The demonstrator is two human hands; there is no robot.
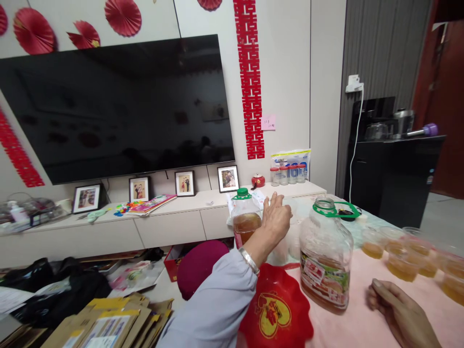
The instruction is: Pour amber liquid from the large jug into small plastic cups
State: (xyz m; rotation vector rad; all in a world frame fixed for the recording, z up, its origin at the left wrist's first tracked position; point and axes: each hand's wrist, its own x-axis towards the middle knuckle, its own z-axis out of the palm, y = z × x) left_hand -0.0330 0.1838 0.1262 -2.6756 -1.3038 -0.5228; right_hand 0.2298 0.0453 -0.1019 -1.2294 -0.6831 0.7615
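My left hand (274,220), with a silver bangle at the wrist, reaches over the table beside stacked clear plastic cups (293,241). Its fingers are apart and nothing shows in them; the fingertips are partly hidden. Just left of it stands a jug with a green cap (246,224), part full of amber liquid. A larger uncapped jug (324,261) with a green handle and a label holds some brownish liquid low down. To its right, my right hand (398,309) hovers over or rests on the pink tablecloth, its fingers curled in with nothing visible between them.
Several clear tubs of amber liquid (402,263) stand along the table's right side. A red scalloped tray (277,309) lies below my left forearm. A maroon round stool (197,266) and cardboard envelopes (108,324) are at left. Behind runs a low white cabinet (163,222).
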